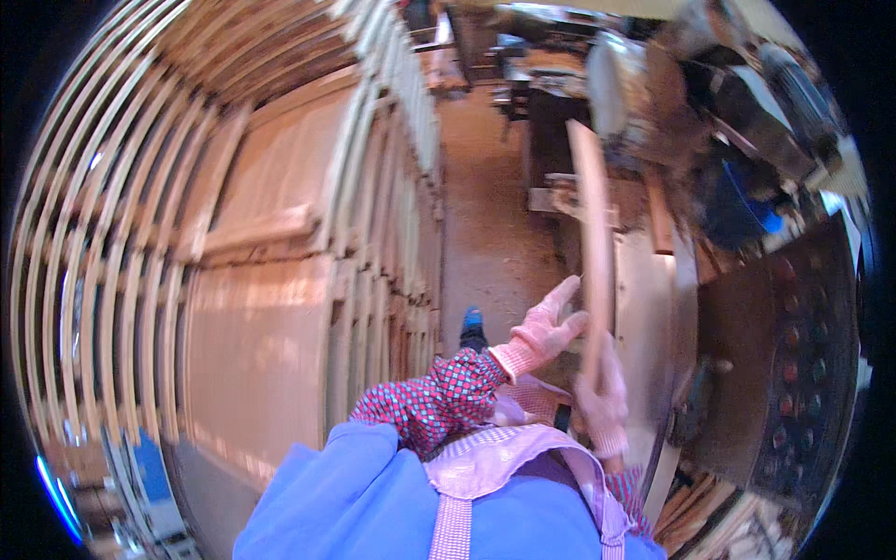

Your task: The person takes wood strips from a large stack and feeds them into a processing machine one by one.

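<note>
A long, narrow wooden board (pixel 595 224) stands out ahead of me, a little blurred by motion. Around its near end is my right hand (pixel 604 397) in a pink glove, closed on the wood. My left hand (pixel 543 329), also in a pink glove, is just left of the board with fingers stretched out and apart. Whether its fingertips touch the board I cannot tell. Patterned sleeves cover both forearms, and a pink apron (pixel 495 462) lies over my blue top.
Tall stacks of wooden frames and panels (pixel 261 336) fill the left side. A machine with a light work surface (pixel 644 308) stands at the right, beside a dark control panel with buttons (pixel 793 364). Wood pieces (pixel 695 513) lie at the lower right. A brown floor (pixel 476 187) runs ahead.
</note>
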Demonstrator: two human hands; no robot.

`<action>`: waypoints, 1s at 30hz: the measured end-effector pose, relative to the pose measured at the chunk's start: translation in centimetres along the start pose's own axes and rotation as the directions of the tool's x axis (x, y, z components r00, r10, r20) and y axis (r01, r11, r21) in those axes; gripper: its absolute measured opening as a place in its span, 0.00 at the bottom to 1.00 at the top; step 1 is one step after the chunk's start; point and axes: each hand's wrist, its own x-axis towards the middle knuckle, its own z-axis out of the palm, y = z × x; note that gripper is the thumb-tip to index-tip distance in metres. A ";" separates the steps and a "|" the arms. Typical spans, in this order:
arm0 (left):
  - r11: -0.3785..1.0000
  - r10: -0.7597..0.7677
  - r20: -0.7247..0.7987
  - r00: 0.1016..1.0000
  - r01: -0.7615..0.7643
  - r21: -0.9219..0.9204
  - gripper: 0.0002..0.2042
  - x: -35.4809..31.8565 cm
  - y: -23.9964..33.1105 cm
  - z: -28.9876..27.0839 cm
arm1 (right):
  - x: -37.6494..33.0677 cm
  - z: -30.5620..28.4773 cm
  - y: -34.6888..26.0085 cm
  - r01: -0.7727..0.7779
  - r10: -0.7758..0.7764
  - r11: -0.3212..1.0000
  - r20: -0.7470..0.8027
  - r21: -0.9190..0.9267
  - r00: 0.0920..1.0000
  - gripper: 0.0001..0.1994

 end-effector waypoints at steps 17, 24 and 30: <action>-0.466 0.376 -0.755 0.538 0.814 0.348 0.35 2.7 17.6 -63.8 | 18.0 -8.9 19.0 0.029 -0.178 0.486 -0.066 -0.873 0.982 0.26; -0.393 0.159 -0.880 0.447 0.847 0.359 0.29 2.1 16.4 -68.8 | 29.0 -6.8 14.1 -0.002 -0.219 0.409 -0.101 -0.913 0.970 0.25; 0.632 -0.267 -0.713 0.648 0.676 0.378 0.15 0.5 23.4 -56.0 | 25.4 -0.9 7.9 0.085 -0.123 0.985 -0.260 -0.152 0.958 0.21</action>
